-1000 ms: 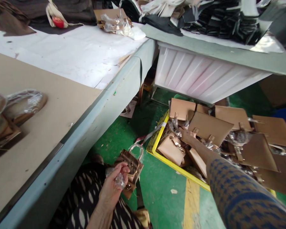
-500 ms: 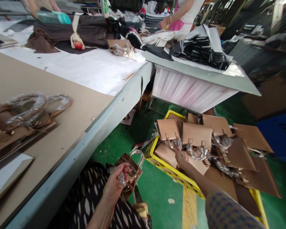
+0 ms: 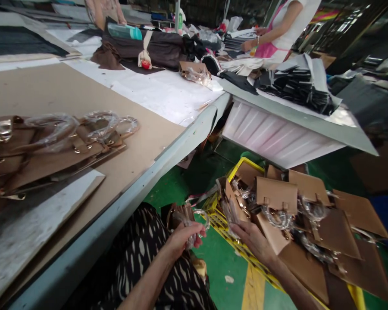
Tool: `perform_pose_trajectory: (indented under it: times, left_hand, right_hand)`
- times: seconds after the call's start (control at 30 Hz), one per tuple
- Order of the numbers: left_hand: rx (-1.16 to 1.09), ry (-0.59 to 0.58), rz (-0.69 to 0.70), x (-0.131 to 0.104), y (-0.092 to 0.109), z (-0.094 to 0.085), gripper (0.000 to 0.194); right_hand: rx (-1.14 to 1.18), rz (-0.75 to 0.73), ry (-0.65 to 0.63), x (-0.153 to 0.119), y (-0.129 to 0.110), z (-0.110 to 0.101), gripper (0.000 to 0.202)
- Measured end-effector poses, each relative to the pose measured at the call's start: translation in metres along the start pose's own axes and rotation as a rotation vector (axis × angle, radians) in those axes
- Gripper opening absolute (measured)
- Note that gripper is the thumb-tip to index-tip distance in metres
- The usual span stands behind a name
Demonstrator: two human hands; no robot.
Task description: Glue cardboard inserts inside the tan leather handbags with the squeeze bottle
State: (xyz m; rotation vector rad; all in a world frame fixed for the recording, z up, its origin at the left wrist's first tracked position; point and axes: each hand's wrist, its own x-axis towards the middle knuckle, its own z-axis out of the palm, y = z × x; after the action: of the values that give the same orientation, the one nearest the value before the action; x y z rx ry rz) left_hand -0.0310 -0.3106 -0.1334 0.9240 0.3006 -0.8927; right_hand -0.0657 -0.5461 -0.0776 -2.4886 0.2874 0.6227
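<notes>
My left hand (image 3: 187,237) is closed around the clear plastic-wrapped handle of a small brown handbag (image 3: 177,214) close to my lap. Part of that bag is hidden behind the hand. At the near left edge of the yellow crate (image 3: 257,260), my right hand (image 3: 254,241) grips the wrapped handle of a tan handbag (image 3: 234,196), which is tilted on its side; the fingertips are partly covered by plastic. Other tan handbags (image 3: 276,193) with wrapped handles and gold-coloured fittings lie heaped in the crate to the right.
Several brown handbags (image 3: 93,150) lie on the table (image 3: 142,148) at left, beside a pale board (image 3: 51,219). Further off are a dark fabric roll (image 3: 168,45), a stack of black pieces (image 3: 297,86) and a white ribbed bin (image 3: 274,133). A co-worker (image 3: 286,30) stands behind.
My right hand has drawn the tan handbag toward me, turning it from lying flat to tilted. My left hand has shifted slightly up and right. The view has swung left.
</notes>
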Motion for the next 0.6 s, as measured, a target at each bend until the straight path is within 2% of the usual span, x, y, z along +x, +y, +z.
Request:
perform_pose_trajectory:
  times: [0.07, 0.13, 0.2, 0.27, 0.4, 0.47, 0.6]
  left_hand:
    - [0.049, 0.028, -0.016, -0.003, -0.001, 0.009, 0.045]
    - [0.062, 0.024, -0.003, -0.005, -0.001, 0.016, 0.048]
    - [0.02, -0.003, 0.042, -0.008, 0.0, 0.017, 0.048]
    - [-0.07, 0.037, 0.076, -0.01, -0.002, 0.015, 0.045]
    - [-0.149, 0.197, 0.056, -0.015, -0.005, 0.008, 0.032]
    - [-0.137, 0.171, 0.064, -0.017, -0.004, 0.007, 0.027]
    - [-0.061, 0.026, 0.133, -0.02, -0.001, 0.008, 0.023]
  right_hand:
    - [0.159, -0.063, -0.045, -0.007, -0.025, 0.003, 0.05]
    - [0.289, -0.125, -0.105, -0.013, -0.049, 0.014, 0.05]
    - [0.381, -0.159, -0.162, -0.018, -0.069, 0.029, 0.047]
    - [0.43, -0.149, -0.196, -0.02, -0.08, 0.042, 0.045]
    - [0.441, -0.103, -0.213, -0.016, -0.081, 0.045, 0.045]
    - [0.437, -0.089, -0.224, -0.012, -0.076, 0.037, 0.045]
    - [0.335, -0.048, -0.196, 0.001, -0.067, 0.019, 0.04]
